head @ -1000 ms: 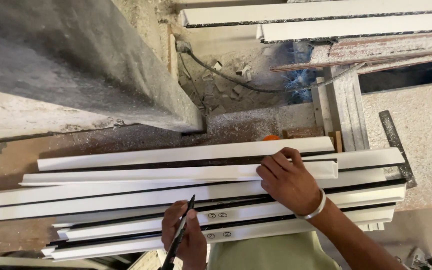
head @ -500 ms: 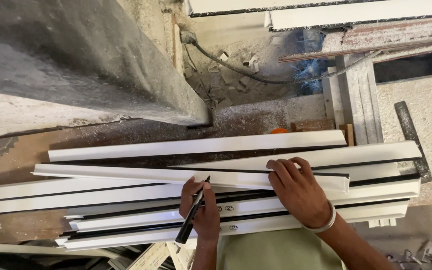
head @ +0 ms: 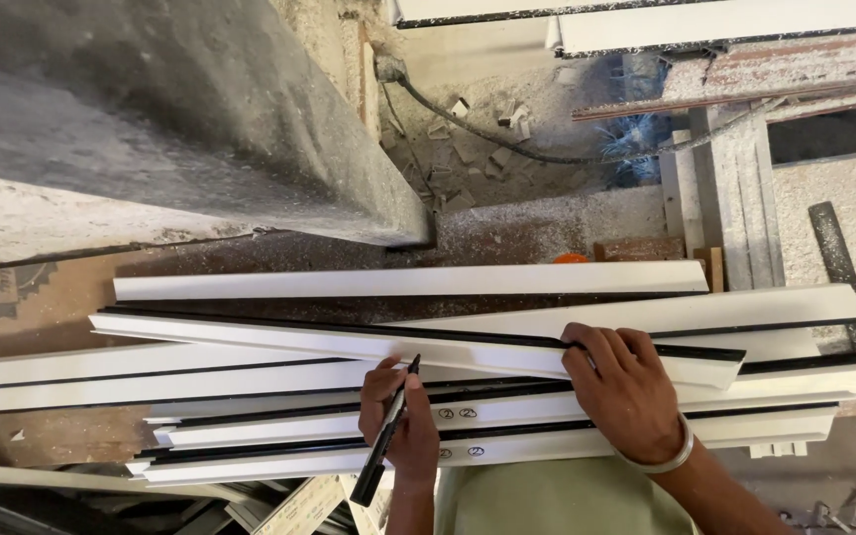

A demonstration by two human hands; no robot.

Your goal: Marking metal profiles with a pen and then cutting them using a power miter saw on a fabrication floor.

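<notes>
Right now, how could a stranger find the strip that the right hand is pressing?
Find the stack of white strips below the grey slab. The strip lies on top, under the right hand. Unlike its neighbours, it slants across them.

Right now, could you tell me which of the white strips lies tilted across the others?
The strip under the right hand: it slants from upper left to lower right over the stack, while the others lie nearly parallel. The left hand holds a black marker.
</notes>
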